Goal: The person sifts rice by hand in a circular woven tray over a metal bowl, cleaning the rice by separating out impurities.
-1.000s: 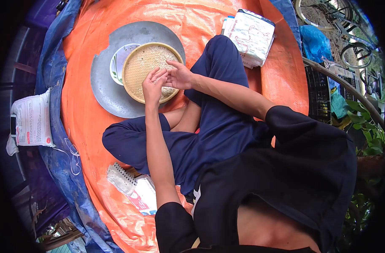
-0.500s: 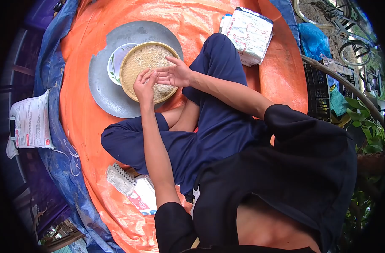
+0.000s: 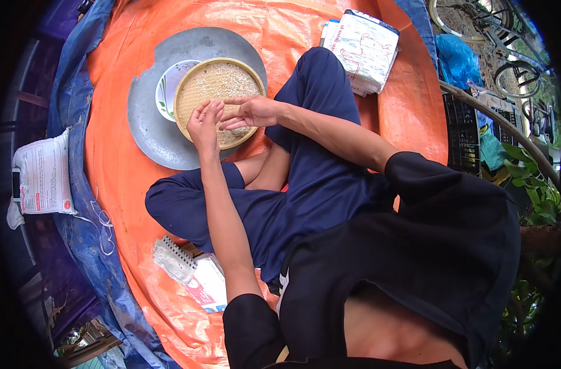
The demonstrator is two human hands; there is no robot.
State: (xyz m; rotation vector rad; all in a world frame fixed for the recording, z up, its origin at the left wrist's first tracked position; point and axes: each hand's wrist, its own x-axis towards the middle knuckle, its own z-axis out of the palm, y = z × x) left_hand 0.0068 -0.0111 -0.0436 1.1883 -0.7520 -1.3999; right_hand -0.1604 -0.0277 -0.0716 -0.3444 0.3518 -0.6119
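My left hand [image 3: 205, 125] is over the near left part of a round woven bamboo tray [image 3: 192, 93], its fingers curled and pinched together. What sits between the fingertips is too small to make out. Beside it, my right hand [image 3: 256, 113] is held above the tray with fingers stretched apart, tips close to the left hand. Pale grain or flakes [image 3: 226, 77] lie spread over the tray's weave. Under the tray's left side shows a white bowl or plate with a green leaf pattern [image 3: 165, 92]. Both rest on a large round grey metal tray [image 3: 154, 138].
An orange tarp [image 3: 117, 178] lies beneath, edged by blue sheeting [image 3: 77, 203]. Folded printed sacks [image 3: 366, 52] are at the upper right. A spiral notebook [image 3: 176, 258] and papers lie near my left knee. A white printed bag [image 3: 45, 175] is far left, a black crate [image 3: 462, 132] right.
My right hand's raised thumb has come down and its fingers have bent toward my left hand. My left hand has shifted slightly left, still pinched.
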